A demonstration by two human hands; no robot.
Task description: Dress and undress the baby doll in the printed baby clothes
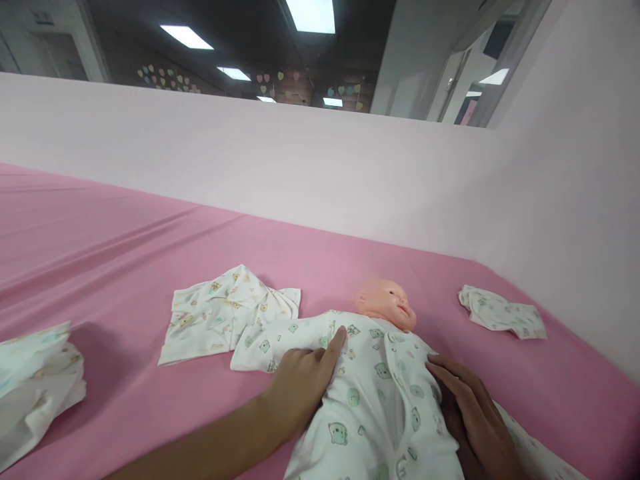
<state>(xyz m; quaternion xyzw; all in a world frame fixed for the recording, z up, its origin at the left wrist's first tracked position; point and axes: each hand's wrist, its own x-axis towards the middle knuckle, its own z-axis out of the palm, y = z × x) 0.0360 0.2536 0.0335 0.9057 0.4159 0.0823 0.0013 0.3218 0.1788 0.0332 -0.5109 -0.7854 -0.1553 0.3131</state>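
Observation:
A baby doll (385, 301) lies on its back, its head turned to the right. It wears a white garment (373, 400) printed with green bears, fastened off-centre down the front. My left hand (303, 383) rests on the garment near the sleeve, with the index finger stretched out on the chest and the other fingers bent. One sleeve (270, 343) spreads out flat to the left. Along the garment's right side lies my right hand (467, 410), its fingers extended against the cloth and its thumb hidden. Neither hand visibly grips the cloth.
A folded white printed cloth (215, 320) lies left of the doll, partly under the sleeve. Another crumpled cloth bundle (37, 393) sits at the far left. A small folded garment (503, 313) lies at right. Pink sheet (150, 233) covers the surface, bounded by a white wall (280, 167).

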